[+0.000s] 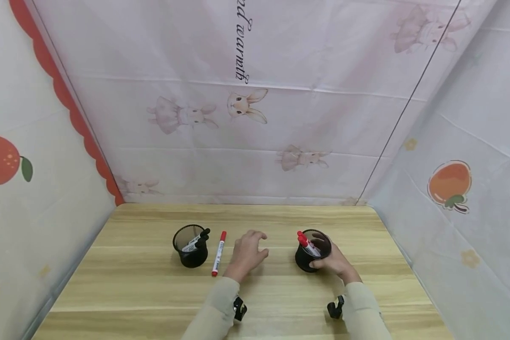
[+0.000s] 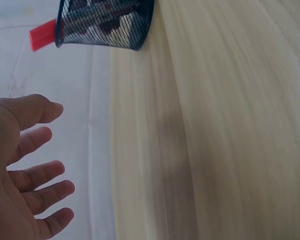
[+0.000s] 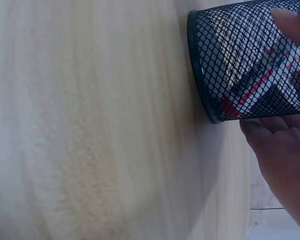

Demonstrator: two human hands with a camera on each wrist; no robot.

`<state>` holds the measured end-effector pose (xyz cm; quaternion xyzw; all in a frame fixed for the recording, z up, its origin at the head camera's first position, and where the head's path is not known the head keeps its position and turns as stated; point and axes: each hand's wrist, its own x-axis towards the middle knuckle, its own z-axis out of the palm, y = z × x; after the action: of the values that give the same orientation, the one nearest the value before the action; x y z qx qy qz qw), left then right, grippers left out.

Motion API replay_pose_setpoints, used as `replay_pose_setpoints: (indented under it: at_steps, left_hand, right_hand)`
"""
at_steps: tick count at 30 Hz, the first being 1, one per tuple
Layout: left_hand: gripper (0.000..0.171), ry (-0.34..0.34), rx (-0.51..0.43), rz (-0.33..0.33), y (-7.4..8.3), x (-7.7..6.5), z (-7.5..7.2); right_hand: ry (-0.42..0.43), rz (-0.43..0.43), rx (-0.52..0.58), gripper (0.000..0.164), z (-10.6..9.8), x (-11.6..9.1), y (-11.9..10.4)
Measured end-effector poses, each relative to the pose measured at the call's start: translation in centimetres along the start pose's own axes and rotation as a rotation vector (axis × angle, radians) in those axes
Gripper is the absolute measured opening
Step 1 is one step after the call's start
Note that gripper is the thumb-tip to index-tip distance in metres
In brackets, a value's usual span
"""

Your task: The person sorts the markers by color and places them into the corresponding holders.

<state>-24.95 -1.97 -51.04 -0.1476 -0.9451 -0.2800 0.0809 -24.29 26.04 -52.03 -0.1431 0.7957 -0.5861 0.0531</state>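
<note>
My right hand [image 1: 335,260] grips a black mesh pen cup [image 1: 306,259] from its right side, thumb at the near side and fingers round the back. Red-capped markers [image 1: 308,243] lean inside this cup; in the right wrist view they show through the mesh [image 3: 215,65]. My left hand [image 1: 247,254] holds nothing, its fingers spread and loosely bent, thumb apart, over the table left of that cup. Just left of the hand a single red-capped marker [image 1: 218,254] lies on the tabletop. In the left wrist view the palm [image 2: 5,185] is seen below the cup's rim.
A second black mesh pen cup [image 1: 193,257] with black-capped markers [image 1: 195,242] stands on the left of the wooden table [image 1: 144,293]. Printed cloth walls [image 1: 255,174] enclose the back and both sides. Each wrist wears a small black device [image 1: 240,309].
</note>
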Motion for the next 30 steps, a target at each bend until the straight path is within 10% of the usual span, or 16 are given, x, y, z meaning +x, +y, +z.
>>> replay_pose_setpoints:
  at_steps: [30]
  left_hand:
    - [0.028,0.056,0.148,-0.186,-5.1,-1.0,0.5]
  right_hand:
    - [0.031,0.03,0.025,0.091,0.2,0.5,0.1]
